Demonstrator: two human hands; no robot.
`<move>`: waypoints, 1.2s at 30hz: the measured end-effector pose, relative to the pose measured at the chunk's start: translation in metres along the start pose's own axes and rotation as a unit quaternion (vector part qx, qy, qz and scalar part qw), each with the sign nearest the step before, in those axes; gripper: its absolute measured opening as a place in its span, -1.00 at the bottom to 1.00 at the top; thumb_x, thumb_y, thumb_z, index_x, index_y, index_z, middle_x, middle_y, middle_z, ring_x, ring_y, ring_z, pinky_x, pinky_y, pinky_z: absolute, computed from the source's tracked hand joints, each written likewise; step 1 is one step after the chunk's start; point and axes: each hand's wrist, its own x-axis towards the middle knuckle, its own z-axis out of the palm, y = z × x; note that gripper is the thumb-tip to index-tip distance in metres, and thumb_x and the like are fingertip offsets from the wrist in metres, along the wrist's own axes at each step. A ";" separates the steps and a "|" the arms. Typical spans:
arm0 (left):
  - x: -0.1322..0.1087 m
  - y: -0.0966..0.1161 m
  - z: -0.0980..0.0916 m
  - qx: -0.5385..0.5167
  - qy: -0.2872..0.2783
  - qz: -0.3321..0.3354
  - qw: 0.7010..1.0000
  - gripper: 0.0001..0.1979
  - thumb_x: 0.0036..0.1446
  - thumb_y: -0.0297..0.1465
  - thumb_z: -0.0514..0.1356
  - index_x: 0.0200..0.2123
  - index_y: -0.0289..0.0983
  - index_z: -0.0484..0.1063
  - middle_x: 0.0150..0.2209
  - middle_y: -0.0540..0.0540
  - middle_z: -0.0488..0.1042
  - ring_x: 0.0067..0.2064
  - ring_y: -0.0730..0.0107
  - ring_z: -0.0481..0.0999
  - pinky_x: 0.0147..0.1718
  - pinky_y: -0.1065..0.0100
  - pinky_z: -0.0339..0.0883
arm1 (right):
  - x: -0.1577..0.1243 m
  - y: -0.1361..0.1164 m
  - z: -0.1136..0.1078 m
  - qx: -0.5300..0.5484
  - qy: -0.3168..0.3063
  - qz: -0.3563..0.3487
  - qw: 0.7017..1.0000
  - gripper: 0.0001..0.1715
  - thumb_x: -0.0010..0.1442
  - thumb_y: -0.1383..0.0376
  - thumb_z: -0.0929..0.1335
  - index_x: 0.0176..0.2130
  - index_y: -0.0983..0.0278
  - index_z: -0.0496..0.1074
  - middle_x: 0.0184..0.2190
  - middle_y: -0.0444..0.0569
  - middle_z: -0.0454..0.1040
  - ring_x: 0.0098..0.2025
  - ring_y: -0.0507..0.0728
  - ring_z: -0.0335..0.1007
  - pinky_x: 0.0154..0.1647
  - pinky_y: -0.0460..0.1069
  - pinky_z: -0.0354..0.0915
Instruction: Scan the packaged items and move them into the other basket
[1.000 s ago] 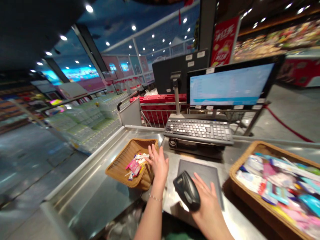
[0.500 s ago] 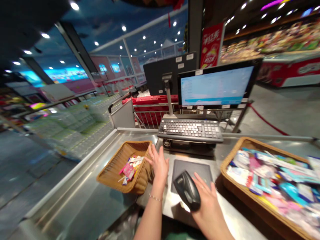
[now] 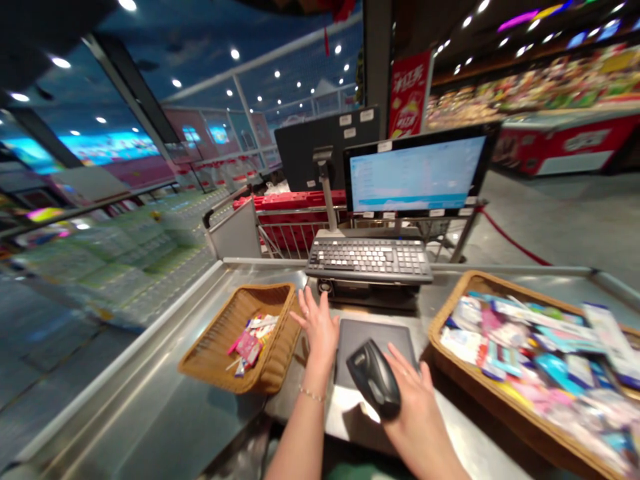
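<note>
A black handheld barcode scanner (image 3: pixel 374 379) is in my right hand (image 3: pixel 417 413), above the metal counter. Several of that hand's fingers stretch out past the scanner, and its grip is partly hidden. My left hand (image 3: pixel 319 330), with a thin bracelet at the wrist, is raised with fingers spread and holds nothing. It hovers beside the right rim of a small wicker basket (image 3: pixel 205 343), which has a few small colourful packets (image 3: pixel 249 345) inside. Behind the scanner lies a dark grey flat pad (image 3: pixel 377 331) on the counter.
A black keyboard (image 3: pixel 367 259) sits on a stand below a lit monitor (image 3: pixel 415 177). Another monitor (image 3: pixel 313 150) faces away. At the right stands a larger wicker basket (image 3: pixel 440 320) full of packaged goods. A shopping cart (image 3: pixel 280 230) is beyond the counter (image 3: pixel 150 393).
The view has turned slightly to the right, so the counter, baskets and monitors sit further left. Both hands keep nearly the same pose, and the scanner stays in my right hand.
</note>
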 end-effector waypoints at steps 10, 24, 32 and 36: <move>-0.003 0.018 0.006 -0.016 0.006 0.034 0.999 -0.39 0.01 -0.41 0.29 0.16 -0.19 0.28 0.36 -0.36 -0.03 0.40 -0.18 -0.19 0.16 -0.46 -0.17 | -0.006 0.016 -0.009 -0.009 -0.029 0.022 0.999 -0.37 0.02 0.39 0.25 0.12 0.24 0.35 0.18 0.12 0.37 0.33 0.35 0.07 0.28 0.53 -0.23; -0.010 0.046 0.004 -0.019 -0.007 0.054 0.998 -0.41 0.01 -0.41 0.29 0.15 -0.19 0.29 0.37 -0.35 -0.02 0.39 -0.18 -0.14 0.15 -0.45 -0.13 | -0.019 0.027 -0.018 -0.020 0.004 0.031 0.999 -0.34 -0.02 0.40 0.30 0.12 0.23 0.37 0.16 0.17 0.39 0.31 0.40 0.10 0.25 0.55 -0.16; -0.015 0.059 0.007 -0.034 -0.010 0.076 0.996 -0.39 -0.01 -0.42 0.30 0.16 -0.19 0.29 0.37 -0.36 -0.04 0.40 -0.19 -0.17 0.15 -0.46 -0.16 | -0.024 0.031 -0.026 -0.026 0.006 0.052 0.998 -0.29 -0.04 0.42 0.27 0.14 0.24 0.34 0.20 0.15 0.34 0.32 0.38 0.09 0.25 0.55 -0.19; -0.018 0.068 0.006 -0.039 -0.015 0.091 0.995 -0.39 0.00 -0.43 0.29 0.16 -0.19 0.29 0.37 -0.36 -0.03 0.40 -0.19 -0.16 0.16 -0.45 -0.14 | -0.027 0.034 -0.030 -0.032 0.011 0.064 0.997 -0.30 -0.05 0.43 0.27 0.12 0.24 0.37 0.18 0.13 0.37 0.31 0.38 0.11 0.26 0.54 -0.16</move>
